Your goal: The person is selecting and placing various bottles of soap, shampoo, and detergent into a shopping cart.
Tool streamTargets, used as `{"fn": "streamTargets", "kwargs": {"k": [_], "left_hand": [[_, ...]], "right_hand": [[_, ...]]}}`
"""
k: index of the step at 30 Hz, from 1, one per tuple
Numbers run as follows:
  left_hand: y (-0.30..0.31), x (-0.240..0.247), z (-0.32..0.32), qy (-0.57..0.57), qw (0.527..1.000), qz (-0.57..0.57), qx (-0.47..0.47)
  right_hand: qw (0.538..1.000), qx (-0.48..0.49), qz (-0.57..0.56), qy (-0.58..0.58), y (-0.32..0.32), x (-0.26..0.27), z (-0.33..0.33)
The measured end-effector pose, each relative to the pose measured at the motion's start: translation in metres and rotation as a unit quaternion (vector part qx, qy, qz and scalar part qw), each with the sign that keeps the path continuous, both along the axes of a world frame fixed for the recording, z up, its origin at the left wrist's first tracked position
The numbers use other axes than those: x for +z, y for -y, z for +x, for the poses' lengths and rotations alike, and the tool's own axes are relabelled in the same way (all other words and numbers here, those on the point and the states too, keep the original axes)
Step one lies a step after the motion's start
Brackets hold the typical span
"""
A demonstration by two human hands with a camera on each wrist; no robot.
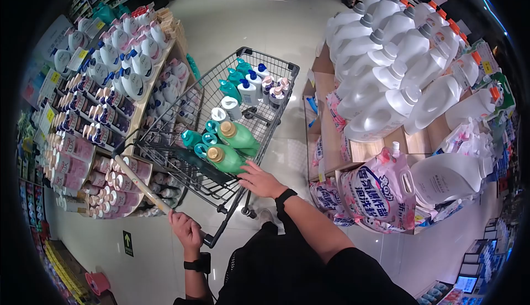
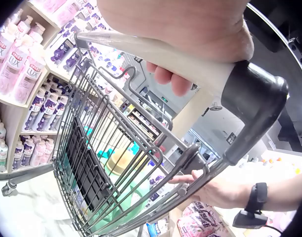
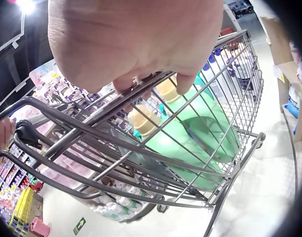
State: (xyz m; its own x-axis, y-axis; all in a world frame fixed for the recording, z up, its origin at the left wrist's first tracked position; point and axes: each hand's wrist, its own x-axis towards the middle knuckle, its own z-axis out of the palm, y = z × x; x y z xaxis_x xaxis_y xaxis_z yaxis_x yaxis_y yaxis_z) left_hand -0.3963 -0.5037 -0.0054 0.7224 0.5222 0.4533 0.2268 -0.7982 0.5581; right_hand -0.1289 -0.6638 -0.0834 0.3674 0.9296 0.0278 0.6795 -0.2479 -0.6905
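A wire shopping cart (image 1: 276, 67) stands in the aisle in front of me. My left hand (image 1: 185, 229) grips the near end of its pale handle bar (image 1: 141, 186), next to the black end piece (image 2: 252, 96). My right hand (image 1: 259, 179) lies on the cart's rear rim (image 3: 96, 116), fingertips curled over the top wire. Just beyond it, two green bottles with gold caps (image 1: 226, 158) lie in the basket. Teal and white bottles (image 1: 245, 84) fill the cart's far end. In the left wrist view my left hand (image 2: 190, 29) wraps the bar and the right hand (image 2: 210, 187) shows below.
Shelves of pink and purple bottles (image 1: 99, 112) line the left side, close to the cart. A wooden display of large white jugs (image 1: 386, 56) and pink refill bags (image 1: 375, 189) stands on the right. Pale floor (image 1: 248, 18) stretches ahead between them.
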Motion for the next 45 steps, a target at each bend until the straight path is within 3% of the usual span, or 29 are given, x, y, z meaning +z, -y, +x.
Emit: {"fn": "streamTargets", "kwargs": {"k": [11, 18, 29, 31, 33, 35, 41, 43, 45], "left_hand": [[-0.003, 0.002, -0.011, -0.033, 0.999, -0.004, -0.017], [-0.001, 0.015, -0.036, -0.081, 0.996, -0.019, -0.021], [-0.018, 0.024, -0.078, -0.111, 0.992, -0.058, -0.025], [-0.018, 0.025, -0.086, -0.11, 0.992, -0.064, -0.002], [-0.016, 0.022, -0.095, -0.111, 0.992, -0.063, 0.012], [-0.018, 0.018, -0.103, -0.11, 0.992, -0.059, 0.02], [-0.023, 0.023, -0.121, -0.097, 0.993, -0.068, 0.015], [-0.019, 0.041, -0.115, -0.148, 0.984, -0.102, 0.0], [-0.024, 0.065, -0.114, -0.23, 0.961, -0.155, 0.011]], "right_hand": [[1.0, -0.01, 0.012, 0.005, 0.009, -0.003, -0.017], [0.992, 0.015, -0.011, 0.123, 0.012, 0.012, -0.043], [0.996, 0.073, -0.01, 0.041, 0.023, 0.011, -0.066], [0.992, -0.026, -0.032, 0.122, 0.028, 0.006, -0.062], [0.993, -0.033, -0.057, 0.1, 0.034, -0.004, -0.048], [0.978, -0.151, -0.065, 0.131, 0.039, -0.01, -0.038], [0.983, -0.145, -0.082, 0.072, 0.053, -0.015, -0.039], [0.98, -0.158, -0.09, 0.079, 0.06, -0.013, -0.039], [0.992, -0.112, -0.06, 0.017, 0.064, -0.012, -0.037]]}}
